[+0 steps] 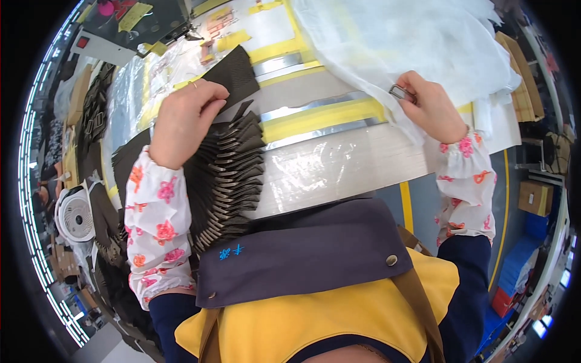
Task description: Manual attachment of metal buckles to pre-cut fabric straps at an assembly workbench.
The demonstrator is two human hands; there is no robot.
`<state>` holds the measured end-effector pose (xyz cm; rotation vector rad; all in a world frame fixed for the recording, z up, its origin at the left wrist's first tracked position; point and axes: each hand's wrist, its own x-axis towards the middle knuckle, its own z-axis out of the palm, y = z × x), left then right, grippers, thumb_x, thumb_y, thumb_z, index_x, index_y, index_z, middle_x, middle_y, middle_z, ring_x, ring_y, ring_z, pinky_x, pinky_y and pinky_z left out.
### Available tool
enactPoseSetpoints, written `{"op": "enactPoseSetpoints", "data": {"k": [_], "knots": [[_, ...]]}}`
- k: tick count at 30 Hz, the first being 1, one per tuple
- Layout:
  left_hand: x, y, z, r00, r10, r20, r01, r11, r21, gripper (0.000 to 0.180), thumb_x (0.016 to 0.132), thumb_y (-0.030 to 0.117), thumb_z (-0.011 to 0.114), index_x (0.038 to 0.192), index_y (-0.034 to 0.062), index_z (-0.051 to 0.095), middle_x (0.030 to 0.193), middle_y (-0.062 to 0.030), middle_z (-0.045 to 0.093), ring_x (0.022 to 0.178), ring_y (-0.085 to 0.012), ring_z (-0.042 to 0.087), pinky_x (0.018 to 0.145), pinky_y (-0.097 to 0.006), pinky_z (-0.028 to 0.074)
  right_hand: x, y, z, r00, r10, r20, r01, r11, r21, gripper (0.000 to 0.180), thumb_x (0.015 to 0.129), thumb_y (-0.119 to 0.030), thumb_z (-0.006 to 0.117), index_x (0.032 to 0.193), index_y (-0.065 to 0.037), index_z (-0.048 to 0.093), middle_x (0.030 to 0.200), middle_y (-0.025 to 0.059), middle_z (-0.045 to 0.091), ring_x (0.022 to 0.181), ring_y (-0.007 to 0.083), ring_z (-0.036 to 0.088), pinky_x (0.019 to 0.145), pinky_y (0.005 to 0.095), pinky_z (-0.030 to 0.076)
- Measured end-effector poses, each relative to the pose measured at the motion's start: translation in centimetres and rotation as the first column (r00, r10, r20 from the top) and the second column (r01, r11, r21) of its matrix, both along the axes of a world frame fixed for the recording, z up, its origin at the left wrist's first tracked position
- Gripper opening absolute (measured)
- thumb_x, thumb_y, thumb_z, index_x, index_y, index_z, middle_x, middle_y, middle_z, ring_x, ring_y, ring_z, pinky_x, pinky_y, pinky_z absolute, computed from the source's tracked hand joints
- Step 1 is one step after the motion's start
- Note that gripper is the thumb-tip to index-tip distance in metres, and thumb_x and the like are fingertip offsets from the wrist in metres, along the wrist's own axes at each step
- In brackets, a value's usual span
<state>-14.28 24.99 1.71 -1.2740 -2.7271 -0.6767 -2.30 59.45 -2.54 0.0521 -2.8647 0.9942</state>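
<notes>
My left hand is closed in a pinch, thumb and forefinger together over a dark textured fabric piece. Whether that piece is between the fingertips is hidden. Just below, a fanned row of folded dark fabric pieces runs down the table's near left side, with thin pale edges showing. Over on the right, my right hand grips a small metal rectangular ring between thumb and fingers. It hovers by the edge of a white translucent sheet.
Yellow tape and metal strips cross the pale tabletop. A machine with a red switch stands at the far left. A white fan is at left; cardboard boxes are at right.
</notes>
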Motion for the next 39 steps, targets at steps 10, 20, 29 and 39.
{"op": "enactPoseSetpoints", "data": {"k": [10, 20, 29, 39], "knots": [[0.5, -0.2, -1.9, 0.915, -0.098, -0.391, 0.038, 0.987, -0.158, 0.019, 0.069, 0.004, 0.058, 0.088, 0.0086, 0.059, 0.078, -0.0045, 0.055, 0.069, -0.0226, 0.056, 0.06, -0.032, 0.045, -0.8, -3.0, 3.8, 0.924, -0.074, -0.376, 0.062, 0.997, -0.044, 0.012, 0.076, -0.008, 0.063, 0.082, 0.002, 0.063, 0.074, 0.0057, 0.057, 0.058, 0.0119, 0.049, 0.05, 0.0221, 0.036], [0.5, -0.4, -2.4, 0.896, -0.192, -0.4, 0.087, 0.96, -0.266, 0.015, 0.069, 0.007, 0.055, 0.083, 0.0093, 0.059, 0.074, -0.003, 0.053, 0.07, -0.0209, 0.055, 0.058, -0.031, 0.045, -3.2, -8.2, 1.8, 0.984, 0.166, -0.065, -0.167, 0.733, -0.659, 0.021, 0.078, 0.0, 0.046, 0.094, 0.002, 0.06, 0.076, 0.0048, 0.062, 0.06, 0.0065, 0.054, 0.056, 0.0197, 0.046], [0.1, -0.8, -2.8, 0.999, 0.021, 0.025, -0.023, 0.995, 0.095, 0.013, 0.082, 0.012, 0.054, 0.091, 0.0051, 0.059, 0.073, -0.0109, 0.06, 0.069, -0.0255, 0.058, 0.061, -0.031, 0.046, -4.3, -10.8, 0.9, 0.979, 0.201, -0.01, -0.152, 0.708, -0.69, 0.014, 0.082, -0.003, 0.053, 0.094, 0.003, 0.054, 0.076, 0.0033, 0.058, 0.062, 0.0087, 0.056, 0.056, 0.0207, 0.046], [0.3, -1.2, -2.4, 0.952, 0.005, 0.306, -0.076, 0.972, 0.22, 0.014, 0.084, 0.01, 0.053, 0.093, -0.0007, 0.055, 0.073, -0.0121, 0.057, 0.066, -0.0179, 0.055, 0.065, -0.025, 0.043, -8.2, -13.4, 1.2, 0.976, 0.214, -0.047, -0.182, 0.673, -0.717, 0.02, 0.086, -0.006, 0.051, 0.104, 0.002, 0.049, 0.084, 0.0058, 0.059, 0.064, 0.0082, 0.056, 0.058, 0.0209, 0.047]]}}
